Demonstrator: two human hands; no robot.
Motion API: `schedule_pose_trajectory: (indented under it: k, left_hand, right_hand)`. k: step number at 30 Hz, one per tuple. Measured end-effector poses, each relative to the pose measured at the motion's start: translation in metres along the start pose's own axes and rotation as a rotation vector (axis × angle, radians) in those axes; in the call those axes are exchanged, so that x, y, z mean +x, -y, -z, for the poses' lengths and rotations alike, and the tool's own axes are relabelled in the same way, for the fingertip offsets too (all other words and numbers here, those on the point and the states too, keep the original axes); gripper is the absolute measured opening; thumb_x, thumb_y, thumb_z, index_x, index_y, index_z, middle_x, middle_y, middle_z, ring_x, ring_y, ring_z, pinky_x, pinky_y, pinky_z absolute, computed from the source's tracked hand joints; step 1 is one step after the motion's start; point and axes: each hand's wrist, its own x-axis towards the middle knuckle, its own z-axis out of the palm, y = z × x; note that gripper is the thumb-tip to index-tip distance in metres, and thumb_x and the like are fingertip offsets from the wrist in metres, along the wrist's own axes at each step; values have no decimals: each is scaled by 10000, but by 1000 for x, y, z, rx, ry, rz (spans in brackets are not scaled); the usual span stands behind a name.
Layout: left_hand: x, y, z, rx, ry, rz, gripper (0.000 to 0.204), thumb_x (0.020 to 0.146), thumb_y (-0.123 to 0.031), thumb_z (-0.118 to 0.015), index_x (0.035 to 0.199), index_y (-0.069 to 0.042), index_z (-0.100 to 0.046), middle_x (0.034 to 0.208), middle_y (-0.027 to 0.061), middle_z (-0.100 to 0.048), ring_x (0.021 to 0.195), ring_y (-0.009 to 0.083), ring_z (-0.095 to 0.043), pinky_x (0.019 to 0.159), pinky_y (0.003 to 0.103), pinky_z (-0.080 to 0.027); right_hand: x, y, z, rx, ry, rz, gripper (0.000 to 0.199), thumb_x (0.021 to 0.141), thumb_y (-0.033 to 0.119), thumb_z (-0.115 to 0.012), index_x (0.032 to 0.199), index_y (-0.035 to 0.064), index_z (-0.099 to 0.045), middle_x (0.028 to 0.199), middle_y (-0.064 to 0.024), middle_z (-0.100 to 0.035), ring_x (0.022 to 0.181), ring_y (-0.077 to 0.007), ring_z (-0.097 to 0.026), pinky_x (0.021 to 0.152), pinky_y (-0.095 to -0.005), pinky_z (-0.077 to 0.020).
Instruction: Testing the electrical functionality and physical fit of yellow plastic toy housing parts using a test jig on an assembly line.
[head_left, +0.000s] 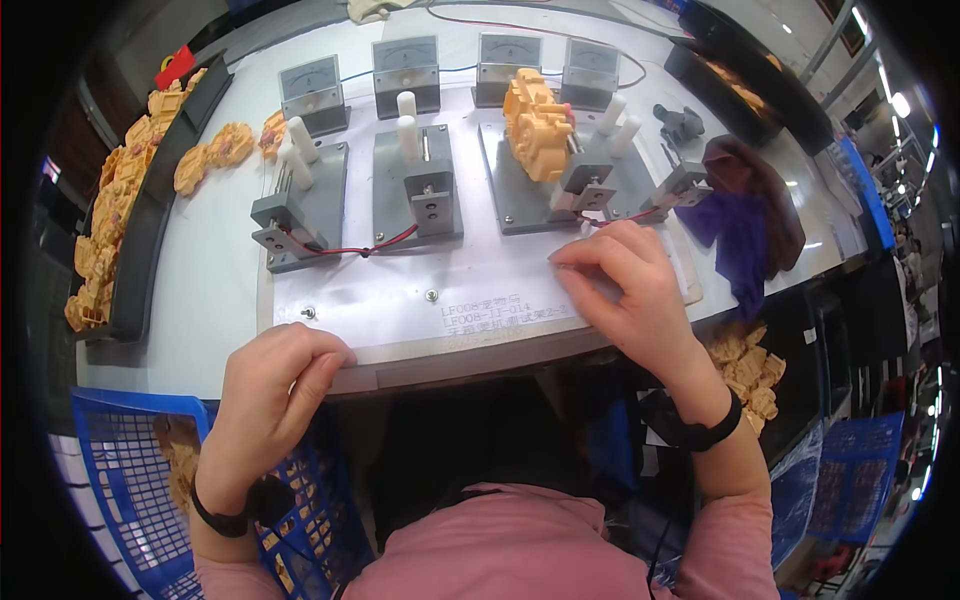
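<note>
My left hand [275, 385] rests at the front edge of the white board [370, 305], its fingers curled into a loose fist with nothing visible in them. My right hand [630, 285] hovers by the front of the right-hand test fixture [520, 205], close to its wires. Its thumb stands apart from the bent fingers, and it holds nothing I can see. On that fixture an orange-yellow plastic gearbox housing [537, 125] stands upright beside white posts. Two more grey fixtures, one in the middle [385, 170] and one on the left [325, 195], carry no housing.
Several dial meters [406, 75] line the back. A black tray [140, 260] of orange parts stands at the left, with loose housings [232, 145] beside it. A purple cloth [735, 240] lies at the right. Blue baskets [140, 470] stand below the table.
</note>
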Motion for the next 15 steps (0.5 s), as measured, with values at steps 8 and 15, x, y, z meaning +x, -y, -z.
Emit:
schedule_pose_trajectory:
  k: [8, 15]
  left_hand:
    - [-2, 2, -2, -16, -29, 4, 78, 949, -65, -621, 936, -25, -686, 817, 122, -657, 749, 297, -630, 682, 364, -493]
    - [-1, 1, -2, -13, -20, 4, 83, 955, -73, -620, 942, -25, -687, 831, 123, -666, 764, 300, -639, 694, 367, -501]
  right_hand:
    - [-1, 3, 0, -12, -10, 10, 87, 815, 78, -749, 866, 101, -681, 781, -12, -605, 779, -215, -595, 763, -348, -418]
    - [-1, 0, 1, -27, -7, 41, 91, 809, 79, -749, 862, 104, -679, 774, -13, -600, 772, -216, -593, 769, -345, -418]
